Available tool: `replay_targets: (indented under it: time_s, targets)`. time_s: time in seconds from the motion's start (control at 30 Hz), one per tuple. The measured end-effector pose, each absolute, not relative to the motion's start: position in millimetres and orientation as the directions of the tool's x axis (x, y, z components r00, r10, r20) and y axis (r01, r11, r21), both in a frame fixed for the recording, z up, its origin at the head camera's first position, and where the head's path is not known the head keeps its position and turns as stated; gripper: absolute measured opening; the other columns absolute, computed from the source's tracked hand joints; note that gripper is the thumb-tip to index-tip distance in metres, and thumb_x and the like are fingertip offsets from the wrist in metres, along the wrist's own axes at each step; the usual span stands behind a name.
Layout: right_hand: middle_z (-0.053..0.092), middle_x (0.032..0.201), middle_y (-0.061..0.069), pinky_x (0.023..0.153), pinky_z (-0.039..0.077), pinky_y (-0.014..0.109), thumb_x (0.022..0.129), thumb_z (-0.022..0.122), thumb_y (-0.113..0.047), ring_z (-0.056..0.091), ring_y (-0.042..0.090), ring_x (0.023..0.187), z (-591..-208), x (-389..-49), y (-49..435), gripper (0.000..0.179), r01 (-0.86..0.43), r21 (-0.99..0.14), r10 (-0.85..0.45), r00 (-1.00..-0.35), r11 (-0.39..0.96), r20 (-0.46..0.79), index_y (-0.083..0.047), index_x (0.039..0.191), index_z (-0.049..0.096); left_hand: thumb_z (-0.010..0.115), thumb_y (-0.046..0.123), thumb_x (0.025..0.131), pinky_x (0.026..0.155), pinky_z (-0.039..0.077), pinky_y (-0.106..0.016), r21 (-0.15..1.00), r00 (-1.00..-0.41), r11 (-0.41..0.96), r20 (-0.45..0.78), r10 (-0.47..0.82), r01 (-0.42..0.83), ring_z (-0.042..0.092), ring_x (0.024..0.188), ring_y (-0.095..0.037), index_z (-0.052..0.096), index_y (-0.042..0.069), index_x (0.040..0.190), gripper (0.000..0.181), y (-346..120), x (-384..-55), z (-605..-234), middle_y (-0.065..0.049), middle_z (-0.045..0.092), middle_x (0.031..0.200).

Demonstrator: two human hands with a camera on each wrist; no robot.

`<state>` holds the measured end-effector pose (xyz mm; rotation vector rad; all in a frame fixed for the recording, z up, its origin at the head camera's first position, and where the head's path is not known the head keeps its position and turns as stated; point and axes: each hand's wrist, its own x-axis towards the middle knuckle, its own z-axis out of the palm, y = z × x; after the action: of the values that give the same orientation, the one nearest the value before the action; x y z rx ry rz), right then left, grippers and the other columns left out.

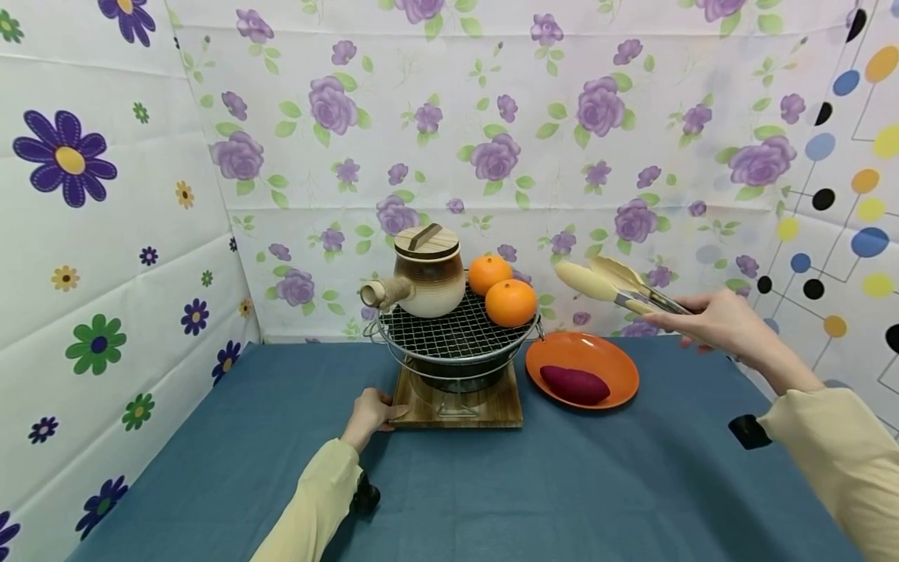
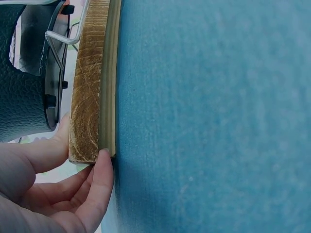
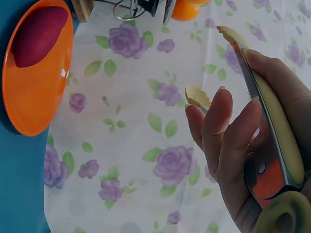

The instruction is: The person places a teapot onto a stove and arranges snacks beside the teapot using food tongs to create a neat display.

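My left hand (image 1: pixel 370 411) pinches the front left corner of a wooden board (image 2: pixel 86 97), thumb on top and fingers at its underside. On that board stands a dark tabletop grill (image 1: pixel 460 373) with a wire mesh. A clay teapot with a wooden lid (image 1: pixel 434 285) and two oranges (image 1: pixel 510 304) sit on the mesh. In my right hand (image 1: pixel 726 324) is a pair of tongs (image 1: pixel 632 295) with cream tips, held up above the table at the right; its tips are apart with nothing between them. Below, an orange plate (image 1: pixel 618 367) bears a purple sweet potato (image 1: pixel 576 385).
A blue cloth (image 1: pixel 562 484) covers the table. Behind it hangs a white sheet with purple roses (image 1: pixel 435 117). Patterned sheets also close off the left side (image 1: pixel 126 257) and the right side (image 1: pixel 853 257). The plate stands close to the grill's right side.
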<state>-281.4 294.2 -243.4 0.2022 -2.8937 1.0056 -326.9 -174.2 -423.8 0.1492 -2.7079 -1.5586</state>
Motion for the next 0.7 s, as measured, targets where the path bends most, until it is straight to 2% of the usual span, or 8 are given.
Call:
replay_targets:
  time_s: [0.27,0.7]
  targets:
    - [0.065,0.090,0.009,0.057,0.049,0.035,0.077,0.061,-0.057,0.058,0.025,0.066,-251.1,-281.1,301.1,0.083,-0.128,-0.618,-0.097,-0.992,0.776,0.083,0.005,0.129,0.045,0.071,0.008,0.079,0.053,0.054,-0.034,0.861,-0.996,0.504,-0.034,-0.079,-0.069,0.059,0.054,-0.022,0.064,-0.008,0.076,0.017,-174.5,-327.2,-424.4,-0.011,0.056,0.061]
    - [0.061,0.076,0.009,0.053,0.048,0.035,0.077,0.062,-0.057,0.055,0.025,0.060,-265.6,-286.1,313.2,0.066,-0.089,-0.624,-0.079,-0.996,0.776,0.043,0.002,0.107,0.062,0.071,0.005,0.078,0.053,0.054,-0.034,0.870,-0.995,0.488,-0.034,-0.089,-0.073,0.059,0.054,-0.022,0.063,-0.009,0.080,0.017,-173.9,-326.6,-423.3,-0.014,0.053,0.064]
